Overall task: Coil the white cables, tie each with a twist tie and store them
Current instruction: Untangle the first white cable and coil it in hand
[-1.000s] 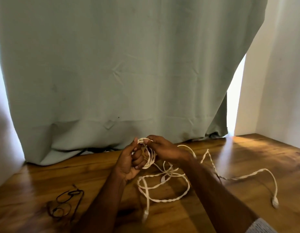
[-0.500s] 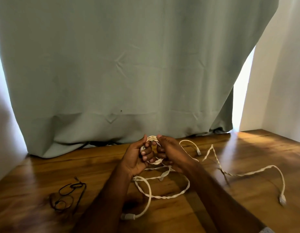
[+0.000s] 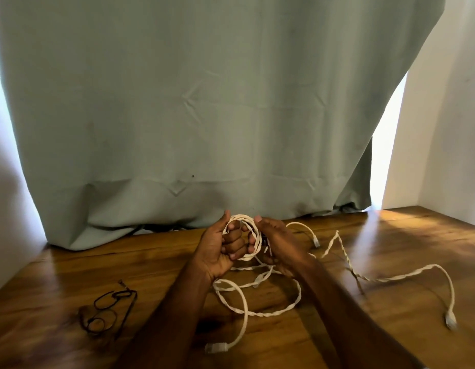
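White cables partly coiled: small coil held above table centre, gripped by left hand, right hand clasping its other side. Long tails loose toward right edge. Dark twist ties, apparently, unused near left edge. Tying, storing outstanding.

Dim room, backlit: daylight blows out the gap beside the curtain. Glare on the table right. Edges bowed, slight motion blur.
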Available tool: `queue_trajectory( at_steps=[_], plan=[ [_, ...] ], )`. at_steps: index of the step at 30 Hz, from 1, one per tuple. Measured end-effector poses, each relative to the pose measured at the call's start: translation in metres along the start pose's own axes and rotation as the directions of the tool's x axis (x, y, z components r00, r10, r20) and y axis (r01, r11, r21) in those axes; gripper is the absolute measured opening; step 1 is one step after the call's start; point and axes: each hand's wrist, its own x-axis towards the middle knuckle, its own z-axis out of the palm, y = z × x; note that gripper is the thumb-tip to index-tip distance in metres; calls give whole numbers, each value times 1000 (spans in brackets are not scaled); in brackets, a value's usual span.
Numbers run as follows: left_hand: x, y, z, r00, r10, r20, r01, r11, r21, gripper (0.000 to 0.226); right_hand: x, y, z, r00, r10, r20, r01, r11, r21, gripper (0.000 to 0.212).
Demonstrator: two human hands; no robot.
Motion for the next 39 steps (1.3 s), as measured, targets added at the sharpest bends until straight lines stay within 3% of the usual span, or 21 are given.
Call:
queue_trajectory(
  at_steps=[3,8,11,16,19,20,23,26,30,33,36,39],
  plan=[
    [2,-2,5,997,67,-32,-68,997,-27,43,1,3,4,992,-74,-103,62,991,-116,37],
    [3,14,7,982,183,38,-177,975,-138,50,2,11,8,984,-135,-112,100,955,-278,35],
    [1,20,8,971,238,40,-228,960,-163,31,1,11,17,984,-131,-118,86,943,-322,24],
    [4,24,9,950,311,-36,-314,943,-108,13,1,17,26,995,84,-59,-101,886,-453,29],
    [7,24,13,924,360,-128,-352,933,79,16,3,15,26,984,178,30,-120,769,-628,46],
    [8,24,14,908,386,-162,-362,918,162,19,2,13,26,973,219,75,-127,776,-618,51],
    [9,24,16,853,469,-227,-360,846,394,20,-4,6,29,950,278,139,-171,840,-515,53],
    [7,19,13,851,492,-183,-295,737,608,26,-5,1,28,947,273,170,-174,880,-443,52],
    [4,15,12,859,500,-111,-274,632,725,22,-14,-12,20,959,178,223,-141,975,-171,18],
    [3,14,9,863,501,-64,-256,543,800,24,-15,-21,9,954,126,270,-148,987,62,21],
    [1,6,13,886,459,-60,-238,564,791,20,-16,-26,4,947,32,319,-111,966,233,18],
    [-1,1,18,909,413,-51,-255,649,716,25,-17,-30,2,954,-56,296,-76,906,416,32]
  ],
)
